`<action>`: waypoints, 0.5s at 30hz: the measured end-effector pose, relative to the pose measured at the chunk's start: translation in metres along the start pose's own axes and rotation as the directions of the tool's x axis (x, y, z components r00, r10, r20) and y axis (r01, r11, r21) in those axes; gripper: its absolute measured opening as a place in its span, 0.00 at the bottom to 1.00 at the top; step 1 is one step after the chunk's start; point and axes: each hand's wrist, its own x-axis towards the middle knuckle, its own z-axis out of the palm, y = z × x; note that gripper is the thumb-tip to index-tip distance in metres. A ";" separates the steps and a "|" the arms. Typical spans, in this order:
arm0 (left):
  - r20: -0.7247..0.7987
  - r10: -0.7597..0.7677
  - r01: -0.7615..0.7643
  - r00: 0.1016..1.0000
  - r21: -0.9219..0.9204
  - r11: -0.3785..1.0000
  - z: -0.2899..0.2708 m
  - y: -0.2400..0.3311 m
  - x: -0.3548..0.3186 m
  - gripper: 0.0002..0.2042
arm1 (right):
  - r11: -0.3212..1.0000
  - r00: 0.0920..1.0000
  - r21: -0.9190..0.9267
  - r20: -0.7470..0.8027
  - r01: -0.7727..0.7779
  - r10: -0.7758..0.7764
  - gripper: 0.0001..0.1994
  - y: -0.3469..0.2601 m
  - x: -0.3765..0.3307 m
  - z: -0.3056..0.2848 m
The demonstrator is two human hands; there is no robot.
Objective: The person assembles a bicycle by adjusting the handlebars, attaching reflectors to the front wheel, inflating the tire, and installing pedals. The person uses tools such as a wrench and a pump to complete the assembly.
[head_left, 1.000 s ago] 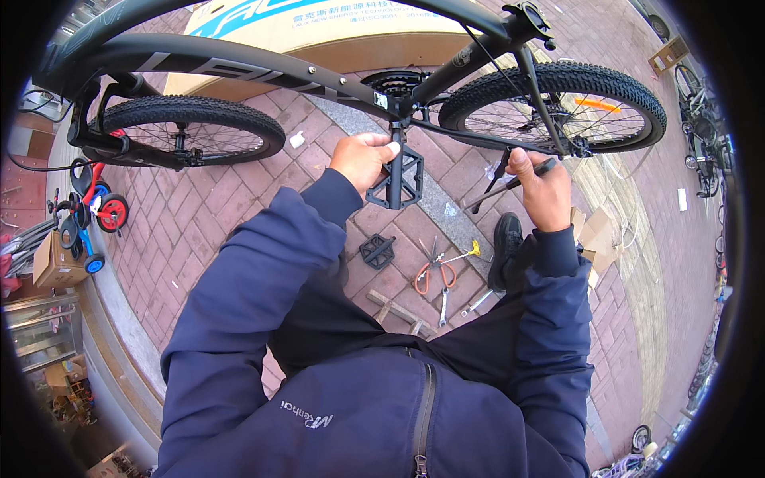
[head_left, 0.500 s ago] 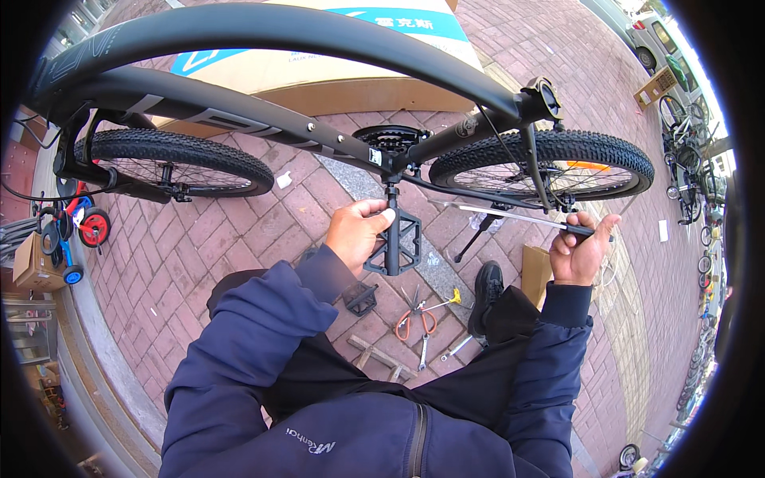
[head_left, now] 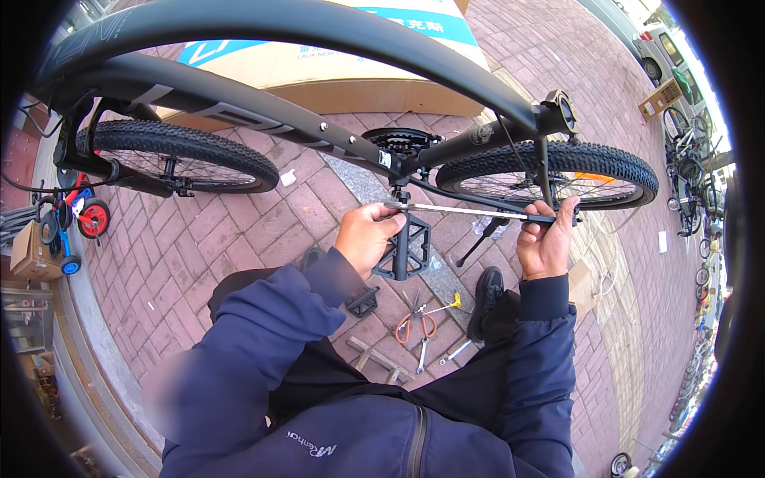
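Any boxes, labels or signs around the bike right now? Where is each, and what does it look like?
Large cardboard box: behind the bike frame, tan, with a white and blue printed panel.
Small cardboard box: far left, brown, square.
Small carton: upper right on the paving, tan.
Frame sticker: small, white, near the crank.

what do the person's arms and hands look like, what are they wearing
Both arms are in the long sleeves of a dark navy jacket with plain cuffs that end at the wrists. The left sleeve and right sleeve look alike, smooth fabric with no stripes. The jacket has a dark front zip and small pale lettering on the chest. The left hand and right hand are bare: no gloves, no rings or watch visible.
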 end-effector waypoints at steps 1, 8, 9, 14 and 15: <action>0.007 -0.005 0.005 1.000 0.018 1.000 -0.001 0.000 0.000 0.09 | 1.000 0.999 0.002 0.048 0.013 -0.013 0.30 -0.001 0.000 -0.001; -0.043 0.030 -0.033 0.999 -0.057 0.998 0.004 -0.001 -0.001 0.08 | 0.898 0.824 -0.105 0.455 0.428 -0.339 0.16 -0.008 -0.024 0.008; -0.052 0.037 -0.041 0.998 -0.067 0.997 0.005 -0.001 0.000 0.09 | 0.882 0.805 -0.120 0.480 0.455 -0.350 0.16 -0.010 -0.031 0.012; -0.038 0.032 -0.035 0.999 -0.069 0.997 0.008 -0.002 0.003 0.11 | 0.799 0.744 -0.180 0.523 0.573 -0.416 0.14 -0.013 -0.063 0.045; -0.042 0.036 -0.038 0.998 -0.065 0.997 0.007 -0.003 0.004 0.11 | 0.790 0.741 -0.189 0.521 0.584 -0.423 0.14 -0.013 -0.066 0.053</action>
